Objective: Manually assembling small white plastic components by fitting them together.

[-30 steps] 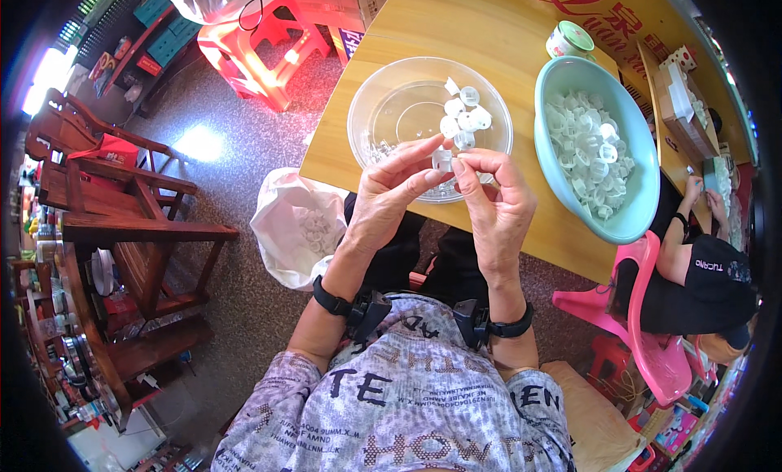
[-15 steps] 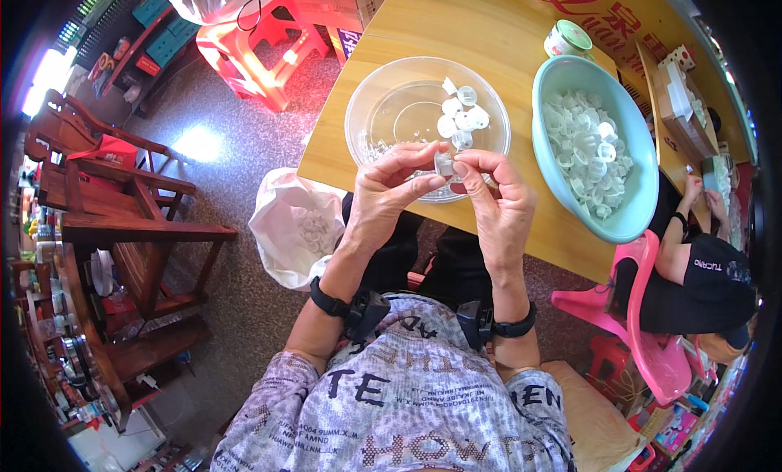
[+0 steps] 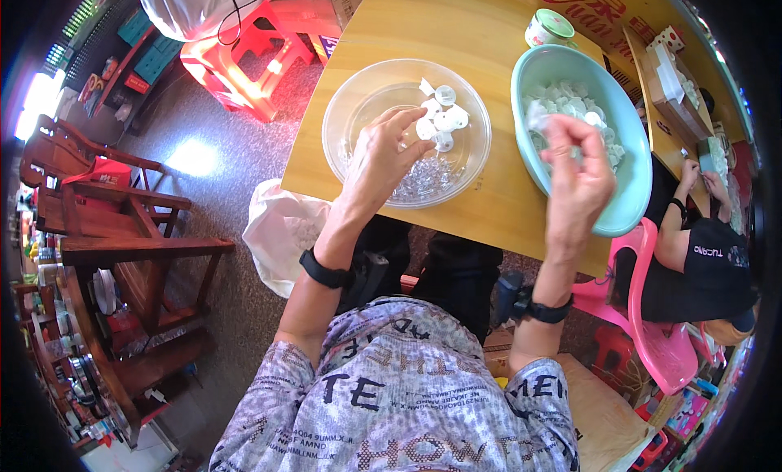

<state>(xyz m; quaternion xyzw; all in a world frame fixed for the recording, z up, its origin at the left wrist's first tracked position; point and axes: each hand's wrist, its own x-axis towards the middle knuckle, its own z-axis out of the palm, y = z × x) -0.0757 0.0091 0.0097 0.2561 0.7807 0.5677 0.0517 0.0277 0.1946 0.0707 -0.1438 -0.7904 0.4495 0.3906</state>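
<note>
Both hands have split apart since half a second ago, when they were joined together over the near rim of the clear bowl [image 3: 342, 118]. Left hand [image 3: 383, 158] is now over the clear bowl, fingers curled narrow and reaching toward the white caps [image 3: 444, 118] piled at the bowl's far-right side; cannot tell if it grips one. Small clear pieces [image 3: 423, 179] lie on the bowl's bottom, just beside the fingers. Right hand [image 3: 578, 183] is over the near rim of the teal basin [image 3: 631, 207], fingers pinched on a small white piece (too blurred to tell which kind). More white caps fill the basin. Clear bowl sits near the worktop's [image 3: 489, 32] near edge, basin just beside it toward the right edge. Small round tin [image 3: 550, 26] stands at the far side, beyond the basin. Another person [image 3: 705, 252] sits at the right edge on a pink chair [image 3: 643, 333]. White bag [image 3: 277, 232] sits on the floor below the near-left corner.
</note>
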